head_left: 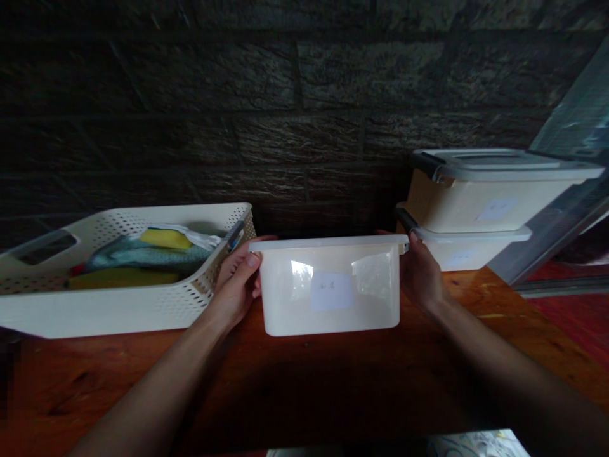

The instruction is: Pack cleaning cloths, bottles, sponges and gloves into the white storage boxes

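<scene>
A white lidded storage box [290, 298] with a handwritten paper label [332, 292] on its front is between my two hands, over the wooden table. My left hand [236, 273] grips its left end, thumb near the lid's corner and fingers behind. At the opposite end, my right hand [421, 273] holds the box around the lid's edge; most of those fingers are hidden. Whether the box's base touches the table cannot be made out. The grey lid [328, 242] sits on top of the box.
Left of the box stands a white perforated basket [118, 314] containing yellow and green cloth-like items [157, 254]. Two similar lidded boxes are stacked at the right, an upper box [466, 200] on a lower box [459, 254]. A dark brick wall [304, 133] rises behind the wooden table [304, 393].
</scene>
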Demonstrator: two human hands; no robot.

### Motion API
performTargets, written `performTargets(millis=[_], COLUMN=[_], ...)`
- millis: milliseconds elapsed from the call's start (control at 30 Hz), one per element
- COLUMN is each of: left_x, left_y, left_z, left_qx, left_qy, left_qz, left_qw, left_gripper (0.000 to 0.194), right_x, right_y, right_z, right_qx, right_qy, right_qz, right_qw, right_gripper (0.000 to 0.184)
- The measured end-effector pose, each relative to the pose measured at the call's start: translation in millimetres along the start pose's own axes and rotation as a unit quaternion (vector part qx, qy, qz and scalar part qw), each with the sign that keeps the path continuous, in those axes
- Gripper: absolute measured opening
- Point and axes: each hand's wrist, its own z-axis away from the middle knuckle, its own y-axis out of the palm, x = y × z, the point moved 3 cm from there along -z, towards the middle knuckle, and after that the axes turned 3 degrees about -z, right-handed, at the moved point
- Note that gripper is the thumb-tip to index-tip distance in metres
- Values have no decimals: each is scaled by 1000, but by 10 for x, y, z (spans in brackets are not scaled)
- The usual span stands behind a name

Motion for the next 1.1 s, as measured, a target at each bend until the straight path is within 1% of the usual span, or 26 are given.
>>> performTargets(millis=[100, 333, 567, 633, 733, 833, 900, 967, 1100], left_x=[-3, 9, -26, -45, -79, -111, -123, -129, -130], left_y=[3, -5, 29, 41, 40, 31, 27, 26, 41], left_z=[0, -7, 13, 21, 23, 12, 8, 12, 34], left_qx=[2, 17, 8, 10, 20, 40, 45, 35, 17], left_qy=[3, 6, 5, 6, 11, 17, 14, 11, 0], left_qz=[5, 5, -13, -13, 4, 14, 9, 5, 5], left_qw=[1000, 1000, 1000, 1000, 1000, 999, 999, 999, 1000], left_gripper=[40, 42, 42, 46, 59, 69, 72, 73, 70], right_x=[-3, -12, 6, 15, 31, 53, 70, 86, 105], right_y=[7, 3, 13, 19, 33, 46, 51, 50, 51], right_z=[-1, -10, -3, 6, 24, 37, 45, 53, 67], right_qx=[20, 19, 29, 26, 24, 23, 22, 14, -2], right_qy=[-4, 12, 2, 2, 1, -17, -38, -55, -61], right_qz=[-38, -51, -74, -71, -67, -77, -83, -74, -72], right_qw=[999, 998, 997, 997, 997, 997, 996, 996, 996], right_gripper=[68, 64, 59, 58, 59, 57, 55, 57, 62])
